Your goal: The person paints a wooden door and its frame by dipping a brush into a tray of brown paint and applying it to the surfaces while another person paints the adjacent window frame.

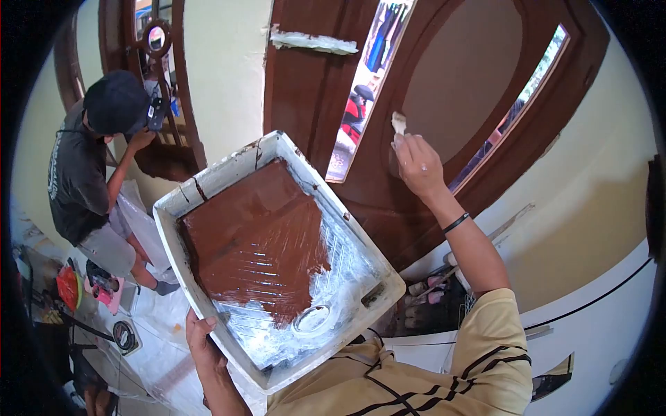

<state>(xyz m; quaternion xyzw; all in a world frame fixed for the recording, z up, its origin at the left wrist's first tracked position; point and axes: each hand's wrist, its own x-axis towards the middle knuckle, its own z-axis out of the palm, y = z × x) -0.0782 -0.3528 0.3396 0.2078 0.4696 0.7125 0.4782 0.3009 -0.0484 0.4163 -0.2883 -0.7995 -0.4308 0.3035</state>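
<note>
A white paint tray (378, 258), tilted across the middle of the view, is gripped at its lower left edge by my left hand (205, 347). Brown paint (250, 239) covers much of its inside, thinning to streaks over the ribbed slope. Up at the brown door (378, 208), my right hand (420, 166) has its fingers closed round a paintbrush (398, 123). The pale brush tip lies against the brown frame, beside the door's duller oval panel (465, 69). Narrow glass strips flank this oval.
At the left, a person (90, 159) in a black cap works close to a second brown door frame (191, 111). White sheeting (163, 347) covers the floor below. Several tools and brushes (427, 298) lie near the door's base. A pale strip (312, 43) is stuck to the door.
</note>
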